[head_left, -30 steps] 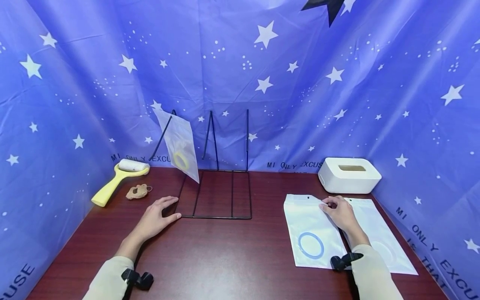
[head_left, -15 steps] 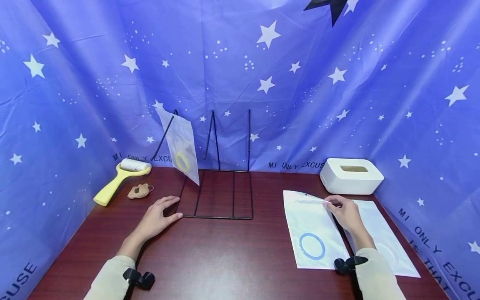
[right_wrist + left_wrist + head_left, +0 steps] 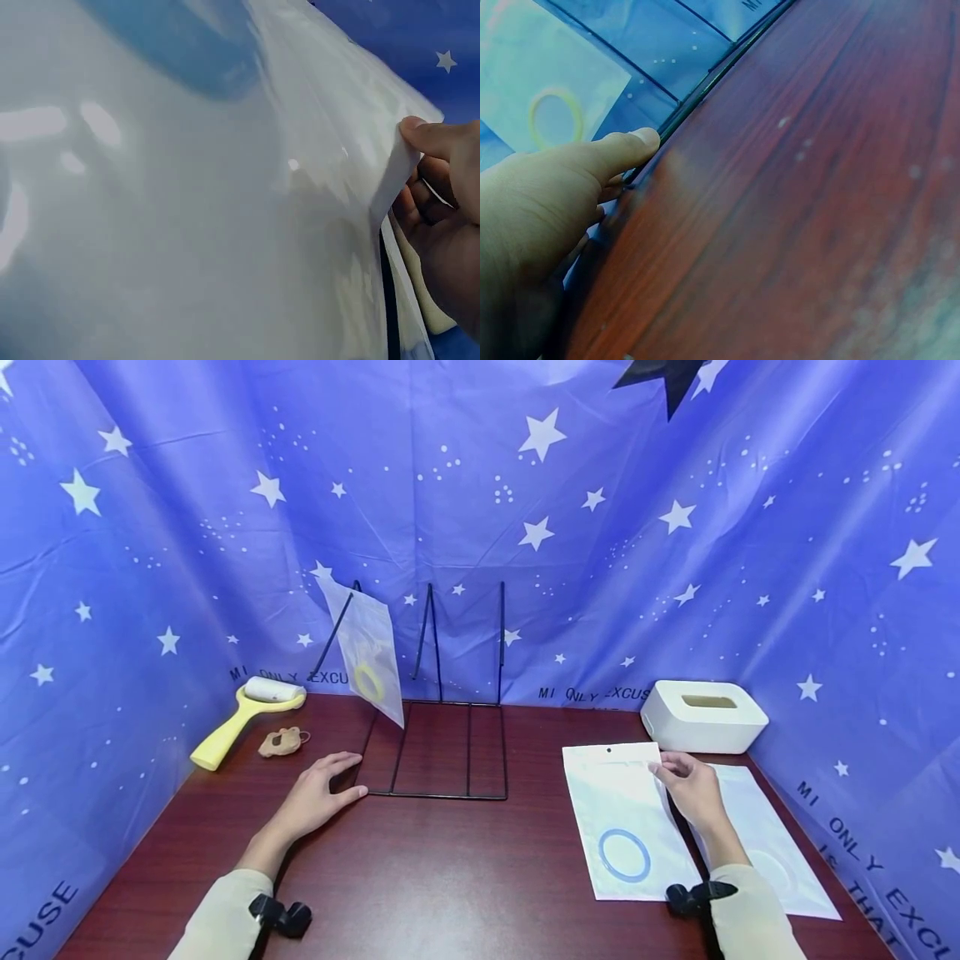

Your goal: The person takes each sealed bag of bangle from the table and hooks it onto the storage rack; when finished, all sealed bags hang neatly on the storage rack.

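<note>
My right hand [image 3: 692,789] pinches the upper right edge of a white zip bag [image 3: 611,793] with a blue ring [image 3: 624,855] showing through its front. In the right wrist view, thumb and fingers hold the bag's bent corner [image 3: 409,139]. A second white bag [image 3: 776,835] lies partly behind this hand, a pale ring faintly visible in it. My left hand [image 3: 318,797] rests at the front left corner of a black wire rack [image 3: 450,796], thumb and fingers spread and touching it. From the rack's left hook hangs a bag [image 3: 367,647] with a yellow ring [image 3: 369,682].
Left of the rack lie a yellow-handled lint roller [image 3: 232,727] and a small brown trinket [image 3: 281,742] with a ring. A white tissue box [image 3: 705,727] stands at the back right. Blue star-printed cloth [image 3: 465,510] encloses the brown table [image 3: 450,877].
The blue-ring bag's top edge, tilted and curled half a second ago, now faces up with its hang hole visible. My left hand stays at the rack corner.
</note>
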A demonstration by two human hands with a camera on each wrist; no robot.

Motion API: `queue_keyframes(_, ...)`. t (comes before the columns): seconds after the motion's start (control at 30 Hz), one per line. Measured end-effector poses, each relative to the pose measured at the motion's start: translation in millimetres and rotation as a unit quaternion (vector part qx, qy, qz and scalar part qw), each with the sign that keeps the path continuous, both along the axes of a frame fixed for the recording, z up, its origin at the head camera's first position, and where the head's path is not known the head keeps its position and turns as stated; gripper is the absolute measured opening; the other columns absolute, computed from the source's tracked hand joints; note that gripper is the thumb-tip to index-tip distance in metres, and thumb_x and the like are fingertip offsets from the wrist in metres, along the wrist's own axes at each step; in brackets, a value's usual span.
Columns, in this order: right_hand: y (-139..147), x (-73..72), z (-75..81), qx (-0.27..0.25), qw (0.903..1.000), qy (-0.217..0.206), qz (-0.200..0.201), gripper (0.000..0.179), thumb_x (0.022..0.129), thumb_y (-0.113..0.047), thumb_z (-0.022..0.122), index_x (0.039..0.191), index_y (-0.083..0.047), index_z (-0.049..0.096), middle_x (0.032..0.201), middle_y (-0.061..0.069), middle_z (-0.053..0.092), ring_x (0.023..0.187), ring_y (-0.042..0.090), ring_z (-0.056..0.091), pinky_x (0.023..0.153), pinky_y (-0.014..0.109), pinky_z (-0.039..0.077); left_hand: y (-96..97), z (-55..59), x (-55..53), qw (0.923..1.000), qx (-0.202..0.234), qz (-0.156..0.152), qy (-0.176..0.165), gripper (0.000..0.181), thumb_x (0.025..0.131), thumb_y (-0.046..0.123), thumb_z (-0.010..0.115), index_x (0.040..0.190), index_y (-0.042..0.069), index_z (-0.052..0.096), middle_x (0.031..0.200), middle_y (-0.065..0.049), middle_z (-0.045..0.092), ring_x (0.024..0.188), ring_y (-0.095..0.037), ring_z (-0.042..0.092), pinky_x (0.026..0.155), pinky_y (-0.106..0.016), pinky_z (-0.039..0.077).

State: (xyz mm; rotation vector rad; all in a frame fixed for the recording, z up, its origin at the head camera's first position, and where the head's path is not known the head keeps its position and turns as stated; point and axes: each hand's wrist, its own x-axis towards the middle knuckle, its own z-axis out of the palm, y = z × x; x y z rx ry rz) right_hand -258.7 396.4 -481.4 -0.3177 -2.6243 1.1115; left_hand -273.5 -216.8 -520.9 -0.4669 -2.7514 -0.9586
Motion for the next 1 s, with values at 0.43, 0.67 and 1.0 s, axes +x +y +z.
queue_keyframes(0.43,-25.4,8.1,24.7,-0.085,0.9944,0.057,0.027,0.040,0.098,-0.033,0.073,0.117,0.002,0.072,0.086,-0.025,0.070,0.084,-0.009,0.062,0.073,0.011,0.050,-1.1,-0.8,0.7,1.0000,0.002,0.001,0.001,0.060,0.089,0.032,0.081,0.140,0.005,0.064,0.144,-0.021,0.060,0.138,-0.043,0.053,0.111,-0.064,0.043)
queue_keyframes(0.67,-47.7,18.2,42.7,-0.147,0.9837,0.090,0.051,0.036,0.098,-0.028,0.073,0.113,0.004,0.072,0.087,-0.019,0.073,0.084,-0.006,0.067,0.074,0.013,0.053,0.7,0.2,1.0,1.0000,-0.002,0.003,0.002,0.060,0.089,0.032,0.082,0.140,0.006,0.064,0.144,-0.020,0.061,0.137,-0.043,0.054,0.110,-0.064,0.044)
queue_keyframes(1.0,-86.5,27.8,67.4,-0.268,0.9493,0.158,0.045,0.011,0.091,-0.010,0.079,0.098,-0.002,0.077,0.080,-0.010,0.076,0.078,-0.001,0.069,0.075,0.012,0.055,1.1,1.2,1.4,1.0000,0.004,0.001,0.000,0.060,0.089,0.031,0.082,0.140,0.005,0.064,0.144,-0.020,0.061,0.138,-0.042,0.053,0.110,-0.064,0.044)
